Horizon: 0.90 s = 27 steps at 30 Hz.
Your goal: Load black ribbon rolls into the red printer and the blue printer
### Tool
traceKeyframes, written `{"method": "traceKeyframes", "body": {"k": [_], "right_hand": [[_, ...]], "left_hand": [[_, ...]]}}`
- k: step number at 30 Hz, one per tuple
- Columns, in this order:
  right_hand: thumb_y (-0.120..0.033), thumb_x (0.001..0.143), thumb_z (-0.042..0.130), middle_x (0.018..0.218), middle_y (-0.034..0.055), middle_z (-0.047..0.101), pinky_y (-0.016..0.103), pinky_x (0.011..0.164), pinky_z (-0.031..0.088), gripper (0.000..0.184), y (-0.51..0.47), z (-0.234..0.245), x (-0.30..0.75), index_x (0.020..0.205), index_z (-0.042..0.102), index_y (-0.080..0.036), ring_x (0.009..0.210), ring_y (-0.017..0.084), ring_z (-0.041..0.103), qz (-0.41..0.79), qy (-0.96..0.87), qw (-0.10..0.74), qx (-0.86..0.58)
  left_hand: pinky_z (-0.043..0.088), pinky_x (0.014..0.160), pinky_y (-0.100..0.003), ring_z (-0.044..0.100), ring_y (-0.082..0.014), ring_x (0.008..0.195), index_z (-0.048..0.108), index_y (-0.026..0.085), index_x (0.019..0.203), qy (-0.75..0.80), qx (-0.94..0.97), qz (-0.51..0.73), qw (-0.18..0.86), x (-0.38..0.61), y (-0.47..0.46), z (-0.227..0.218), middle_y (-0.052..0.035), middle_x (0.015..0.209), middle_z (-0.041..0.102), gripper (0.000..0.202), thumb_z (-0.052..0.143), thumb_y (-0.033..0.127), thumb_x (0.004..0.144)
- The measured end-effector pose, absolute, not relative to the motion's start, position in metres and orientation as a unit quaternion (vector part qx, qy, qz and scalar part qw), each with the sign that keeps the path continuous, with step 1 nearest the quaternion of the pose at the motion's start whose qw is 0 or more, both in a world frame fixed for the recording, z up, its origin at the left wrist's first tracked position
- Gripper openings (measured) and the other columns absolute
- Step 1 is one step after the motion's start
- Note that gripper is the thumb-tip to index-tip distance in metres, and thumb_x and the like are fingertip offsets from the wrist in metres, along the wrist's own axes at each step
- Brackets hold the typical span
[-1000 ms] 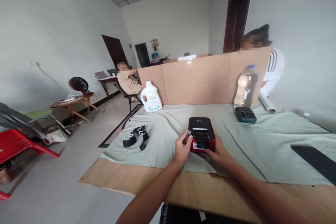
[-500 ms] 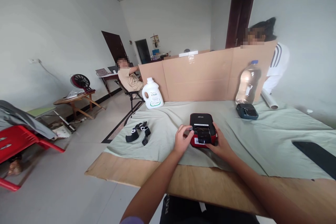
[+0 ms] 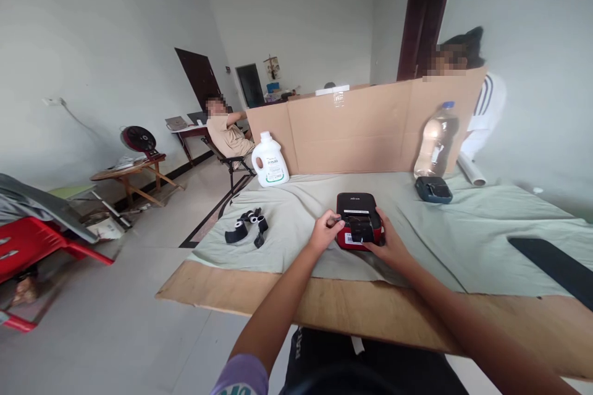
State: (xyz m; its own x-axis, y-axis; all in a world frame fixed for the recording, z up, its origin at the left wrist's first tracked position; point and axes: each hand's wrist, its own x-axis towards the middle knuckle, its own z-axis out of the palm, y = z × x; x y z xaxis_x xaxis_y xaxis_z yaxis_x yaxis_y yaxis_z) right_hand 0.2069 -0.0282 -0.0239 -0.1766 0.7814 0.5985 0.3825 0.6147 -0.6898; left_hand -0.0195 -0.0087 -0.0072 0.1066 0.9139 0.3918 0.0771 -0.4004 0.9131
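Note:
A small red and black label printer [image 3: 359,222] sits on the pale green cloth [image 3: 463,241] over the wooden table [image 3: 370,315]. My left hand [image 3: 325,233] curls against its left side, fingertips on the top edge. From the right, my right hand [image 3: 390,242] wraps the near right corner. Both hands hold the printer between them.
Black strap pieces [image 3: 245,228] lie left of the printer. A white detergent jug [image 3: 270,160], a clear water bottle [image 3: 434,142], a dark blue device [image 3: 432,189] and a paper roll [image 3: 471,171] stand before a cardboard screen [image 3: 361,129]. A person stands behind it; another sits far left.
My left hand's fingers have slid up onto the printer's left top edge. The view has pulled back and tilted slightly; the printer stays on the cloth.

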Motion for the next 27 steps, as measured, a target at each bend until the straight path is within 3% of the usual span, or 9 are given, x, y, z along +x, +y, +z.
{"method": "traceKeyframes", "body": {"k": [9, 15, 19, 23, 25, 27], "right_hand": [[-0.038, 0.078, 0.072, 0.155, 0.0123, 0.042, 0.065, 0.116, 0.030, 0.097, -0.032, -0.016, 0.205, 0.158, 0.018, -0.033, 0.141, 0.037, 0.042, 0.207, -0.745, 0.499, -0.391], [-0.040, 0.077, 0.072, 0.151, 0.0135, 0.048, 0.063, 0.118, 0.029, 0.104, -0.040, -0.004, 0.203, 0.161, 0.010, -0.030, 0.143, 0.036, 0.041, 0.229, -0.743, 0.480, -0.406], [-0.041, 0.077, 0.071, 0.157, 0.0102, 0.042, 0.060, 0.114, 0.036, 0.103, -0.041, -0.002, 0.210, 0.161, 0.012, -0.033, 0.145, 0.035, 0.038, 0.263, -0.736, 0.455, -0.426], [-0.039, 0.089, 0.054, 0.153, 0.0072, 0.049, 0.054, 0.113, 0.039, 0.068, -0.035, 0.019, 0.227, 0.154, 0.038, -0.028, 0.140, 0.030, 0.045, 0.263, -0.752, 0.412, -0.442], [-0.036, 0.094, 0.043, 0.146, 0.0046, 0.057, 0.050, 0.116, 0.036, 0.050, -0.024, 0.038, 0.234, 0.140, 0.057, -0.027, 0.134, 0.026, 0.051, 0.238, -0.776, 0.396, -0.430], [-0.034, 0.096, 0.039, 0.134, 0.0050, 0.067, 0.046, 0.113, 0.040, 0.043, -0.007, 0.060, 0.235, 0.124, 0.070, -0.025, 0.125, 0.025, 0.058, 0.211, -0.801, 0.363, -0.427]], "left_hand": [[0.025, 0.053, -0.022, 0.025, -0.0073, 0.051, 0.050, 0.019, 0.080, 0.403, 0.669, 0.536, 0.321, -0.018, 0.000, -0.011, 0.0110, 0.053, 0.031, 0.030, 0.061, 0.047, 0.081], [0.029, 0.057, -0.022, 0.030, -0.0081, 0.054, 0.048, 0.019, 0.074, 0.399, 0.688, 0.521, 0.310, -0.022, -0.003, -0.002, 0.0095, 0.055, 0.034, 0.032, 0.062, 0.047, 0.080], [0.031, 0.058, -0.023, 0.032, -0.0090, 0.056, 0.050, 0.019, 0.074, 0.403, 0.693, 0.516, 0.303, -0.021, -0.006, -0.002, 0.0090, 0.055, 0.035, 0.028, 0.061, 0.044, 0.082], [0.033, 0.061, -0.024, 0.036, -0.0102, 0.057, 0.057, 0.018, 0.085, 0.417, 0.685, 0.528, 0.280, -0.019, -0.013, -0.005, 0.0078, 0.058, 0.039, 0.023, 0.056, 0.041, 0.087], [0.035, 0.063, -0.024, 0.039, -0.0108, 0.058, 0.061, 0.018, 0.092, 0.424, 0.686, 0.530, 0.261, -0.018, -0.016, -0.006, 0.0072, 0.059, 0.042, 0.023, 0.055, 0.040, 0.088], [0.036, 0.063, -0.024, 0.041, -0.0112, 0.058, 0.064, 0.018, 0.099, 0.432, 0.694, 0.525, 0.237, -0.019, -0.018, -0.006, 0.0071, 0.059, 0.042, 0.026, 0.055, 0.040, 0.089]]}}
